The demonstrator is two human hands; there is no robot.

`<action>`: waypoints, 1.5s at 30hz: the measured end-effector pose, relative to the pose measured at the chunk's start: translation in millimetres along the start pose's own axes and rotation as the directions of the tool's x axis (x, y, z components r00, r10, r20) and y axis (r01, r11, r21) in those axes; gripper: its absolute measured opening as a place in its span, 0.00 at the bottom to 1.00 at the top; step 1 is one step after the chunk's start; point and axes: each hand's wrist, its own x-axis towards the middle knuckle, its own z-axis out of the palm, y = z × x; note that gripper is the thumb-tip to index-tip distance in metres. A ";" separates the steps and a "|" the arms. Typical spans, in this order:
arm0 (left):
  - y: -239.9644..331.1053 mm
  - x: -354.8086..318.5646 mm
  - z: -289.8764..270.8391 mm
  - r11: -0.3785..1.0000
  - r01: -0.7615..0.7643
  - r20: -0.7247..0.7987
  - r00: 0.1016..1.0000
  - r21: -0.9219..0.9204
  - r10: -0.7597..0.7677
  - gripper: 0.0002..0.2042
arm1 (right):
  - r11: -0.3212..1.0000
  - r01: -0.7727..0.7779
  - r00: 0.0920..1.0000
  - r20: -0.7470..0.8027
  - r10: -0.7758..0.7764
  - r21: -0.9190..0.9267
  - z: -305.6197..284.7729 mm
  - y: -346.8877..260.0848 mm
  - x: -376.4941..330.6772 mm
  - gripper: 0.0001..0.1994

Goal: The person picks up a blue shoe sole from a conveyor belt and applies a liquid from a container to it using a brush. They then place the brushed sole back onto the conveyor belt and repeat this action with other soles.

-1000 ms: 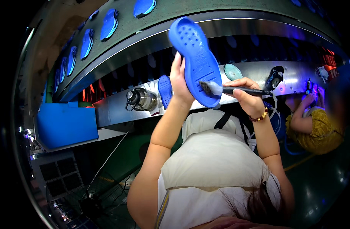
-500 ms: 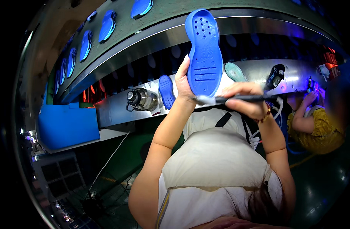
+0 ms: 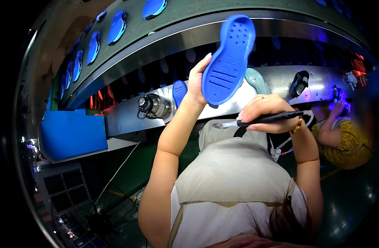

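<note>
My left hand (image 3: 199,82) grips a blue shoe sole (image 3: 227,62) by its left edge, holding it raised over the metal ledge. The sole's inner face shows, with a raised rim, small holes in the upper end and slots in the lower part. In my right hand (image 3: 272,113) is a black-handled brush (image 3: 267,119), pointing left, its pale tip below the sole and apart from it. A white tube (image 3: 308,112) runs from the handle's rear end. Behind my left wrist lies another blue sole (image 3: 179,91), partly hidden. A pale green sole (image 3: 257,81) rests right of the held one.
A glass flask with a black lid (image 3: 154,106) stands on the metal ledge (image 3: 276,76), left of my forearm. A dark shoe piece (image 3: 299,83) lies farther right. Beyond, a green belt (image 3: 189,12) carries several blue soles. A blue box (image 3: 73,134) stands left; a co-worker (image 3: 346,140) sits right.
The sole has moved right and slightly down, and now tilts with its upper end to the right. My right hand has drawn the brush down, away from the sole's lower end.
</note>
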 end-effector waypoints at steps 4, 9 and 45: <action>-4.1 -3.4 11.1 0.961 0.178 -0.089 0.983 0.210 -0.163 0.20 | 0.997 -0.044 0.999 -0.016 0.044 -0.058 -20.9 14.2 -4.3 0.09; -11.1 -5.3 10.2 0.832 0.367 -0.141 0.930 0.415 -0.340 0.23 | 0.972 -0.149 0.912 0.354 0.205 -0.181 -29.6 5.3 -8.5 0.09; -41.1 14.1 -32.6 0.965 0.197 -0.204 0.966 0.171 -0.161 0.22 | 0.901 -0.432 0.815 -0.448 0.368 -0.045 7.3 49.0 -50.3 0.06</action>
